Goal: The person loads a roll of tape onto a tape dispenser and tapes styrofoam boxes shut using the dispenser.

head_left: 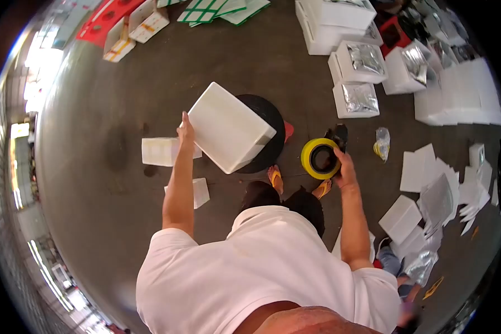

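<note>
My left hand (186, 131) grips the left edge of a white foam box (228, 128), which is tilted over a round black stool top (270, 117). The fingers behind the box are partly hidden. My right hand (345, 170) is closed on a tape dispenser with a large yellow roll of tape (312, 158). The dispenser's dark head (339, 135) points away from me, to the right of the stool. Box and tape are apart from each other.
White foam boxes with silver liners (359, 99) are stacked at the far right. Loose foam boxes and lids (401, 217) lie at the right, near another person's leg (391, 260). Smaller white boxes (160, 152) sit on the floor at the left. A plastic bottle or bag (382, 143) lies right of the tape.
</note>
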Demonstrator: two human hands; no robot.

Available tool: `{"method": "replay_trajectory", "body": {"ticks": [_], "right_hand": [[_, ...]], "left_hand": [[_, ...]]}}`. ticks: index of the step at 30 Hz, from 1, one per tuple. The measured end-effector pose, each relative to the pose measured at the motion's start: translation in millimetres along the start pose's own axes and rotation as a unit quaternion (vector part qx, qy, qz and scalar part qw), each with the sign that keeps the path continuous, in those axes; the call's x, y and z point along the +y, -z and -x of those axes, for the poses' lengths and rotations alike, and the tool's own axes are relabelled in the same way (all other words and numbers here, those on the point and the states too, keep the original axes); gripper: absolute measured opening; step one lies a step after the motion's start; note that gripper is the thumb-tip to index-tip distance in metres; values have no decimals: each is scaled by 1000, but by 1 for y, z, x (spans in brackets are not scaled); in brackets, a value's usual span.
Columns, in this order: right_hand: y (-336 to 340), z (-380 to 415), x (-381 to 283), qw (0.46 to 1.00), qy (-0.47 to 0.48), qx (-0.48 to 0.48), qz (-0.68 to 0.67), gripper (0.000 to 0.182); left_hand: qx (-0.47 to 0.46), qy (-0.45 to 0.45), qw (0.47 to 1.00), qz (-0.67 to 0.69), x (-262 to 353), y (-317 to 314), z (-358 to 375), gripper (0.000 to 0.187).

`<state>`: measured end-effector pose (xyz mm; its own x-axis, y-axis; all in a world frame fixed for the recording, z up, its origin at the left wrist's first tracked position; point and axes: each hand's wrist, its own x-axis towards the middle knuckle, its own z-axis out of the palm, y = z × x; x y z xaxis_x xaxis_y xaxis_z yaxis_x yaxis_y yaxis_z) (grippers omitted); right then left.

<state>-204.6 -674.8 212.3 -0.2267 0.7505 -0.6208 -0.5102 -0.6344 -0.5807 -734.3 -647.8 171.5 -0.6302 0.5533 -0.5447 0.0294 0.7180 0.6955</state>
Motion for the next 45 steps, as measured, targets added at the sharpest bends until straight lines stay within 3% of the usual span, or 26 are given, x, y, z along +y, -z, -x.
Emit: {"method": "replay_trajectory", "body": {"ticks": [4, 6, 7, 9, 10, 12, 13, 16, 19, 21, 27, 29, 31, 32, 37, 39, 41, 44, 45], "right_hand": [[38, -32, -7, 999, 17, 13, 40, 50], [50, -53, 2, 999, 27, 15, 22, 56], [53, -61, 7, 999, 23, 24, 11, 56], [56, -80, 17, 998, 59, 24, -4, 60], [58, -88, 22, 998, 54, 32, -17, 60], [64, -102, 31, 999, 40, 20, -4, 60], [65, -109, 35, 999, 33, 23, -15, 60], [65, -132, 52, 998, 13, -27, 49, 56], [62, -160, 69, 990, 29, -76, 115, 53], [56, -179, 75, 988, 31, -108, 108, 49], [42, -227, 55, 933, 60, -238, 262, 45], [34, -244, 49, 934, 48, -234, 267, 45], [20, -259, 53, 852, 67, -315, 413, 49], [7, -256, 69, 780, 47, -357, 512, 54], [29, -257, 87, 780, 28, -355, 515, 55], [50, -245, 100, 862, 43, -337, 376, 54], [63, -208, 104, 872, 71, -305, 376, 57], [77, -176, 138, 886, 83, -271, 367, 56], [70, -168, 143, 888, 87, -271, 362, 55]], "left_hand": [[54, -30, 987, -148, 77, -54, -24, 110], [51, -142, 882, -446, 120, -96, 13, 110], [44, -143, 876, -458, 127, -117, 31, 110], [32, -298, 790, -536, 125, -152, 70, 98], [25, -299, 781, -547, 111, -162, 82, 98], [-3, -484, 717, -501, 82, -169, 110, 80], [-8, -482, 711, -511, 76, -166, 120, 80], [-106, -583, 667, -452, 68, -160, 141, 57], [-159, -610, 628, -456, 65, -155, 148, 57], [-169, -607, 623, -462, 66, -152, 151, 58], [-205, -610, 608, -466, 62, -148, 154, 55], [-225, -619, 591, -465, 62, -147, 152, 53], [-230, -616, 591, -468, 64, -148, 148, 51], [-235, -617, 590, -465, 62, -148, 148, 50], [-212, -616, 608, -453, 62, -155, 143, 46], [-113, -566, 668, -469, 68, -166, 138, 45], [-78, -538, 698, -466, 71, -173, 123, 46], [76, -478, 758, -436, 69, -179, 93, 51], [75, -482, 756, -436, 73, -180, 82, 51]]}}
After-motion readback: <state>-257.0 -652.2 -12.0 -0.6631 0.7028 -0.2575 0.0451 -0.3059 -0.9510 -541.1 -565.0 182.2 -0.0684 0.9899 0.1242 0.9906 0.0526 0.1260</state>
